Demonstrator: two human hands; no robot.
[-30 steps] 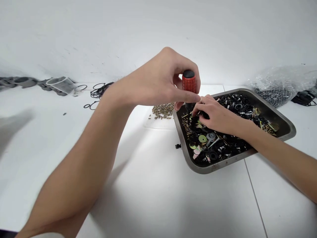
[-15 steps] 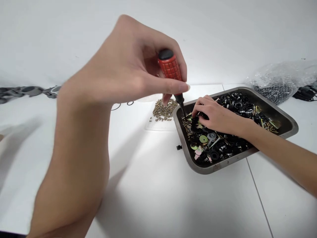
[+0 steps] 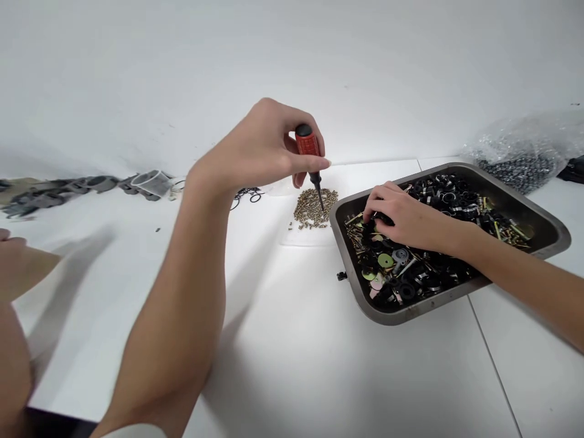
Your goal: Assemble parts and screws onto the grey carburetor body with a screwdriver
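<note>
The left hand is pinching a red-handled screwdriver in its fingers, the tip hanging over a small heap of brass screws just beside the steel tray. The right hand is lying in the tray with curled fingers pressing on black rings and washers; whether they are gripping one cannot be told. Judging from this, the tip could be scattering the loose screws across the bench, or a small piece could be slipping back into the clutter. The bench is white and smooth, meeting a plain white wall; grey parts and a clear bag of dark pieces are lying along the far edge.
</note>
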